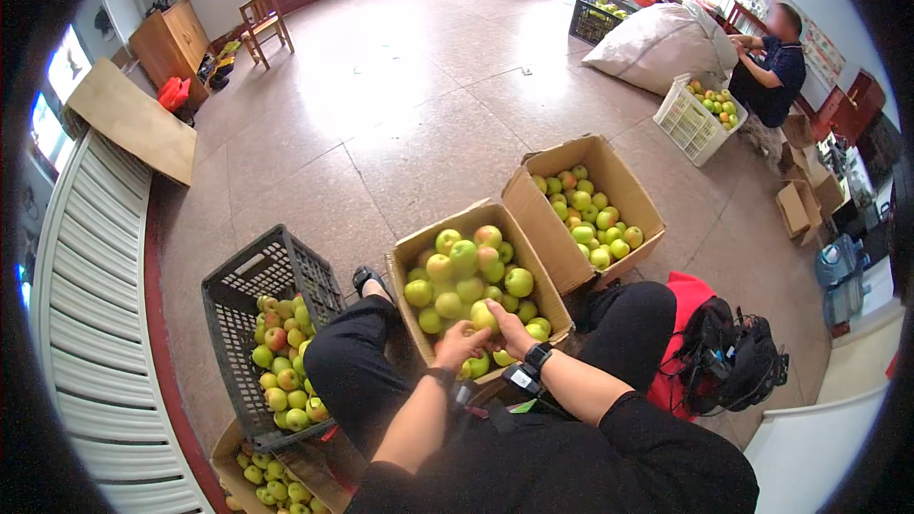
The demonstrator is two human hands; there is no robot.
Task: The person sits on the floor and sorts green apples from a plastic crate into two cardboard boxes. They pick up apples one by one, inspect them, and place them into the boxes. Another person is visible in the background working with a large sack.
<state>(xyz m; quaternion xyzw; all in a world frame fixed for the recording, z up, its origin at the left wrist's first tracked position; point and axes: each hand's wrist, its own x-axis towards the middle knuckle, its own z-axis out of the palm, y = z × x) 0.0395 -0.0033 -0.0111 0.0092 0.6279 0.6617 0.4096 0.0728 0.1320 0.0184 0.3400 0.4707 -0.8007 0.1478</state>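
Note:
Both of my hands meet over a cardboard box [480, 215] of yellow-green apples that stands between my legs. My right hand [513, 329] has its fingers and thumb on one apple [485, 315], holding it above the others. Close against its lower left side is my left hand [460, 344], fingers bent; whether it grips the apple too I cannot tell. The box is filled with green and reddish apples [439, 268], partly blurred in the middle. Each wrist wears a dark band with a small device.
A black plastic crate [235, 343] of apples stands left, with another apple box [232, 446] below it. A second cardboard box [550, 246] adjoins on the right. Farther off, a person [775, 71] sits by a white crate [689, 125] and a large white sack [653, 46].

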